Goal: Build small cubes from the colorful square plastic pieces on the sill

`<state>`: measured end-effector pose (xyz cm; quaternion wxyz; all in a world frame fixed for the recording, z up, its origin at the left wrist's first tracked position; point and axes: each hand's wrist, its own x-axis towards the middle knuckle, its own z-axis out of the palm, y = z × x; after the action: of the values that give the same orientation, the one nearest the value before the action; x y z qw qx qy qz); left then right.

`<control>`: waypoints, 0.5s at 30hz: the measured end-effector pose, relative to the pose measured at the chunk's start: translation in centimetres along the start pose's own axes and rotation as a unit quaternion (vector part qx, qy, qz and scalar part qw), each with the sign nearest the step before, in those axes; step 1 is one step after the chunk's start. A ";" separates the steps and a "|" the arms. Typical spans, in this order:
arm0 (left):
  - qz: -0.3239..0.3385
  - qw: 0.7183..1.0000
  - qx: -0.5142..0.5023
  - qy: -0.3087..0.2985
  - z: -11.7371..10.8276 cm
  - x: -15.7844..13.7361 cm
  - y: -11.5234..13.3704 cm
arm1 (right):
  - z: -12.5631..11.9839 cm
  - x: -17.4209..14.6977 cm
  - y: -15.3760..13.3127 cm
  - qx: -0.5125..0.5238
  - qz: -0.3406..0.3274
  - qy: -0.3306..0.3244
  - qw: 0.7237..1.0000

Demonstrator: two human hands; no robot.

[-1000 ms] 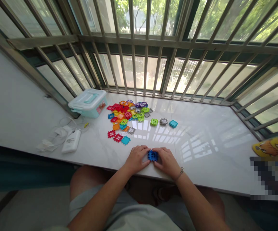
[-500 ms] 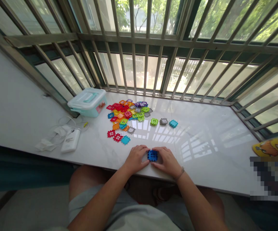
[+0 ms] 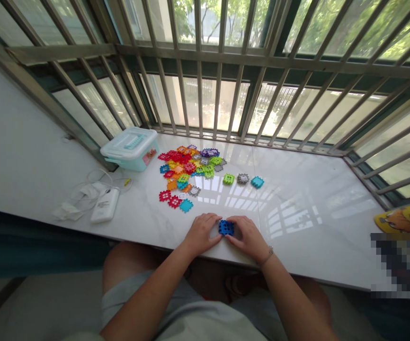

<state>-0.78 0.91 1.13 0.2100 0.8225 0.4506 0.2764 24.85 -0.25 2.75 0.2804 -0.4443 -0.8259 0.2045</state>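
Observation:
Near the front edge of the white tabletop, a blue stack of square toothed building tiles (image 3: pixel 226 227) sits between my hands. My left hand (image 3: pixel 201 233) curves around its left side, thumb and fingertips at its edge. From the right, my right hand (image 3: pixel 247 237) grips it with thumb below and fingers above. Further out to the right lie a green tile stack (image 3: pixel 228 179), a grey tile stack (image 3: pixel 242 178) and a light-blue tile stack (image 3: pixel 257 182) in a row. A loose heap of mixed-colour tiles (image 3: pixel 178 168) spreads behind to the left.
A light-blue lidded box (image 3: pixel 130 147) stands at the back left. Before it are a white power bank (image 3: pixel 104 205), cables and crumpled tissue (image 3: pixel 72 208). A yellow-and-blue printed item (image 3: pixel 402 219) lies at the right edge. Metal window bars (image 3: pixel 219 94) border the back.
Both hands stay around the blue tile stack, which has turned slightly between the fingers. The whole view has shifted a little; the other tiles lie as before.

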 end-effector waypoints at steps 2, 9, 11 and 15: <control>0.002 1.000 -0.002 0.002 0.0 0.0 0.0 | -0.1 0.0 -0.1 -0.001 -0.007 0.007 1.000; 0.011 1.000 -0.005 -0.002 -0.1 0.0 -0.2 | 0.1 -0.5 0.2 0.008 0.013 0.061 0.998; 0.013 1.000 -0.005 -0.003 -0.1 0.0 -0.2 | 0.4 -0.5 0.4 0.001 0.029 0.077 0.997; 0.013 1.000 -0.001 -0.004 -0.2 0.0 0.1 | 0.9 -0.5 0.7 -0.006 0.057 0.103 0.993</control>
<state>-0.89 0.93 1.36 0.2087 0.8291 0.4386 0.2767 24.90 -0.38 1.57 0.3489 -0.5109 -0.7674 0.1686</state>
